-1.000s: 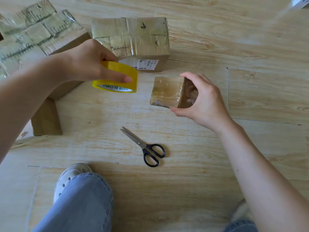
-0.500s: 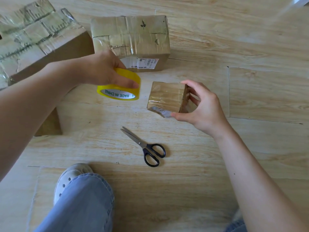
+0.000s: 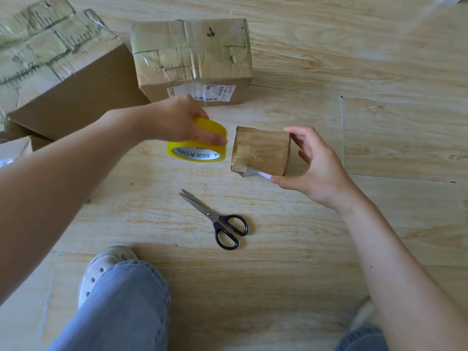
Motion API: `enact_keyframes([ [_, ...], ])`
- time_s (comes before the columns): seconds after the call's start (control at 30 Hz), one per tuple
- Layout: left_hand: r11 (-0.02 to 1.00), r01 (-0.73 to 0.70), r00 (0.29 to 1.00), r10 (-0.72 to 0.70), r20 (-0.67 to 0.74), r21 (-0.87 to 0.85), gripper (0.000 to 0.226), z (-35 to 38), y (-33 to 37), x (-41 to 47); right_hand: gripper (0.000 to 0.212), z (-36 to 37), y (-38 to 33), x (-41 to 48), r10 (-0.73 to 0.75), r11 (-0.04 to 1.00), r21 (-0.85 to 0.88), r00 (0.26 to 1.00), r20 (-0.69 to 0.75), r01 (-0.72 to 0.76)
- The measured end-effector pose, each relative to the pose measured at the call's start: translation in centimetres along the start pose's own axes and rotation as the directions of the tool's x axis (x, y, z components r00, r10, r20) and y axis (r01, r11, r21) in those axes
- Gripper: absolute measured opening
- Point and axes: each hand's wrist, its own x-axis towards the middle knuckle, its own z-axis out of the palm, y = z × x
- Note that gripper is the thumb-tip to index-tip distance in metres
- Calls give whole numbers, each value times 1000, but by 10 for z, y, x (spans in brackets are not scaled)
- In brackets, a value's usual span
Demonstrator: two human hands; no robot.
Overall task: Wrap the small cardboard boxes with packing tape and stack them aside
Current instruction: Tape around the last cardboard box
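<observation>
Right hand (image 3: 319, 168): holds small brown taped cardboard box (image 3: 260, 150) (just turned).
Left hand (image 3: 174, 120): grips yellow packing-tape roll (image 3: 215, 129), moved beside it; wrapping likely next.

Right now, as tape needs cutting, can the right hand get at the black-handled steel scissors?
Probably, once emptied: the right hand grips the small taped cardboard box; the black-handled steel scissors lie uncovered nearby.
</observation>
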Motion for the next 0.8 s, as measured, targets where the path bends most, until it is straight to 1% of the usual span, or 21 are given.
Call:
enact_keyframes([
  [0.1, 1000, -28, 1000, 28, 0, -5, 63, 5, 3, 3, 86, -4, 1, -3, 38, 999, -22, 999, 10, -38],
  [0.17, 999, -42, 999, 42, -1, 2, 61, 7, 4, 4, 88, -5, -1, -5, 64, 995, -75, 998, 20, -63],
  [0.23, 998, -56, 998, 56, -1, 24, 61, 9, 6, 5, 96, -4, -8, -5, 83, 979, -190, 996, 11, -80],
  [0.27, 998, -61, 998, 61, -4, 33, 60, 11, 7, 5, 102, -1, -13, -5, 72, 956, -287, 997, 10, -65],
  [0.3, 997, -62, 998, 62, -8, 38, 59, 11, 7, 6, 108, 3, -19, -4, 33, 911, -412, 999, 18, -23],
  [0.33, 997, -63, 998, 63, -8, 39, 57, 12, 8, 6, 112, 9, -23, -2, -22, 836, -547, 999, 35, 37],
  [0.4, 997, -70, 998, 71, -1, 43, 54, 13, 10, 6, 112, 22, -30, 5, -127, 635, -758, 988, 86, 148],
  [0.43, 995, -80, 997, 80, 5, 52, 53, 13, 10, 6, 106, 29, -32, 8, -159, 554, -814, 982, 103, 175],
  [0.47, 993, -93, 996, 92, 14, 72, 54, 13, 10, 4, 96, 34, -33, 11, -182, 502, -845, 978, 103, 182],
  [0.5, 989, -114, 993, 112, 22, 90, 56, 12, 9, 2, 84, 37, -33, 15, -208, 482, -858, 974, 86, 179],
  [0.53, 986, -138, 990, 135, 37, 90, 61, 9, 7, 0, 74, 37, -32, 17, -233, 497, -851, 971, 58, 171],
  [0.57, 985, -160, 986, 157, 51, 62, 66, 7, 3, -3, 66, 35, -30, 19, -250, 558, -814, 968, 22, 163],
  [0.63, 981, -193, 978, 193, 79, -10, 70, 1, -2, -11, 57, 28, -27, 18, -240, 745, -652, 969, -65, 141],
  [0.67, 978, -208, 974, 209, 83, -27, 75, -2, -4, -15, 56, 26, -26, 17, -228, 810, -572, 969, -97, 133],
  [0.73, 968, -247, 967, 249, 52, -33, 85, -8, -4, -20, 59, 26, -22, 15, -185, 871, -478, 976, -113, 110],
  [0.77, 965, -261, 964, 262, 33, -25, 85, -12, -3, -21, 61, 28, -20, 15, -161, 889, -448, 982, -103, 98],
  [0.8, 965, -264, 964, 264, 19, -11, 80, -17, -2, -22, 62, 31, -18, 14, -142, 904, -419, 984, -104, 86],
])
